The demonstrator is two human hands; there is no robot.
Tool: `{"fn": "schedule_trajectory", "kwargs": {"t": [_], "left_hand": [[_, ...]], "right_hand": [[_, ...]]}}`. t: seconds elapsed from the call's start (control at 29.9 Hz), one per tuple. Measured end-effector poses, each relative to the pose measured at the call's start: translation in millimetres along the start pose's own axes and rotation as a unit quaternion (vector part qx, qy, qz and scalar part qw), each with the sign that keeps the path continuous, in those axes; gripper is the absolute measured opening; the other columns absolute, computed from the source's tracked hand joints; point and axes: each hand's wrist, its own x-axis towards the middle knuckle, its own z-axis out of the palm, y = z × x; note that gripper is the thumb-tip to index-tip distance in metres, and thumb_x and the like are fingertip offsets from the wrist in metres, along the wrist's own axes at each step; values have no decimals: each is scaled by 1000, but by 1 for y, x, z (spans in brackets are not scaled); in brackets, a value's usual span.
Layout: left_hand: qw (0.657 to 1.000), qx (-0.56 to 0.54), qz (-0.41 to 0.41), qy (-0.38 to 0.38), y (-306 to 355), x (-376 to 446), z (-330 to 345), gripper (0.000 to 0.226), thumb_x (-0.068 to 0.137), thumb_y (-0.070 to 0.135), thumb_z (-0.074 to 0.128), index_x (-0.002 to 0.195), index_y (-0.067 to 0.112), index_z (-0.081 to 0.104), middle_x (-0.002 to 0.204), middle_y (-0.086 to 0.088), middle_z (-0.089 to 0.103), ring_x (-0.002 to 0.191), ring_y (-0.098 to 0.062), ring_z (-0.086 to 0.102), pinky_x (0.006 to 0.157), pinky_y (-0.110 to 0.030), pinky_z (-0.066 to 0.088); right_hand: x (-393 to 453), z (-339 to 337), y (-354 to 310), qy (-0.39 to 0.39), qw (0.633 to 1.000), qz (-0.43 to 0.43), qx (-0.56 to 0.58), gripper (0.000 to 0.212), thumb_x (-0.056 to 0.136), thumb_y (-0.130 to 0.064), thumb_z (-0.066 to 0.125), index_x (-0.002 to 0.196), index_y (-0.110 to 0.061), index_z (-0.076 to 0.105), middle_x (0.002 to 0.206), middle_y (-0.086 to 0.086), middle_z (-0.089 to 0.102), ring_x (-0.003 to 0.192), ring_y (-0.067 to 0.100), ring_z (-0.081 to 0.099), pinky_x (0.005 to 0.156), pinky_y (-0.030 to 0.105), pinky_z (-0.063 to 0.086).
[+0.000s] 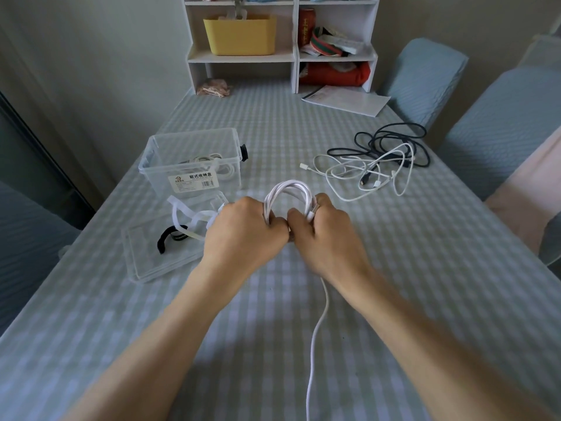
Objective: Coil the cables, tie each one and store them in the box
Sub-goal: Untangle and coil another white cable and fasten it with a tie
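Near the table's [394,268] left edge, clear box [194,159] open, one coil inside. Mid-table, left hand [243,235] and right hand [321,235] both squeezing the white cable [288,192] loops. Tail [318,329] hanging toward the near edge. Best to wind slowly, same-size loops, tight hold.

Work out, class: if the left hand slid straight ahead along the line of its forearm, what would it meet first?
Probably the clear box. The left hand, gripping the white cable coil, points forward and slightly right, so it might pass beside the box; depth is unclear.

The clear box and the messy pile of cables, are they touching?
Apart. The head view shows bare checked tablecloth between the clear box and the tangled cable pile.
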Motion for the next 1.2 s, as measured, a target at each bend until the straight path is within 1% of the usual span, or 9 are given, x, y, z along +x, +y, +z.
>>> {"fn": "schedule_trajectory", "kwargs": {"t": [0.13,0.23,0.4,0.63,0.8,0.9,1.0,1.1,1.2], "left_hand": [[998,35,4,-54,-8,5,-13,16,78,30,61,75,16,70,63,2,67,64,-19,64,61,-35,55],[995,45,87,-21,-13,7,-12,29,82,25,63,111,26,67,64,7,61,66,-20,61,62,-34,51],[981,133,127,-54,-10,5,-3,24,87,12,48,98,17,68,85,-6,69,85,-30,63,68,-40,50],[995,65,69,-28,-4,1,6,21,91,9,48,98,11,67,90,-8,69,86,-33,61,62,-33,37],[985,115,43,-121,-4,1,6,22,92,20,49,105,21,67,98,-5,69,85,-26,63,66,-31,45],[975,192,104,-36,-7,-3,5,23,90,31,54,110,22,61,94,-4,69,93,-28,66,68,-32,46],[964,207,164,7,-6,-5,10,30,91,30,53,120,27,58,89,-5,69,87,-30,66,61,-32,42],[979,130,153,32,-6,-3,11,18,93,25,52,92,15,68,74,-7,66,73,-32,63,56,-34,42],[997,-51,59,13,-2,1,6,21,93,15,54,81,7,70,62,-5,62,62,-27,59,52,-33,41]], "right_hand": [[3,-6,3,-66,996,-51,-37,26,95,-25,51,74,-24,35,57,-6,48,49,18,45,49,36,37],[2,-9,-1,-154,984,-70,-62,26,95,-23,51,74,-27,36,62,-4,50,55,22,48,52,38,38],[4,-9,2,-148,976,-42,-154,25,89,-34,53,71,-25,39,69,0,56,66,26,56,51,32,31],[5,-18,-3,-141,963,47,-225,38,91,-36,53,61,-15,42,64,3,45,64,29,49,53,30,28],[10,-27,-9,-133,921,-41,-364,24,95,-35,49,89,-14,57,86,8,52,79,33,51,66,33,32],[15,-31,-19,-197,881,-124,-412,22,95,-32,49,98,-14,63,100,13,64,91,35,62,66,32,31],[21,-36,-27,-229,854,-170,-435,21,97,-30,48,102,-16,62,93,8,61,90,32,62,66,32,31],[26,-37,-25,-181,879,-159,-412,22,94,-36,49,82,-18,50,70,-1,43,79,30,58,64,32,31],[27,-34,-20,-154,946,-21,-285,35,90,-39,53,68,-13,47,67,0,49,65,26,52,55,31,32]]}}
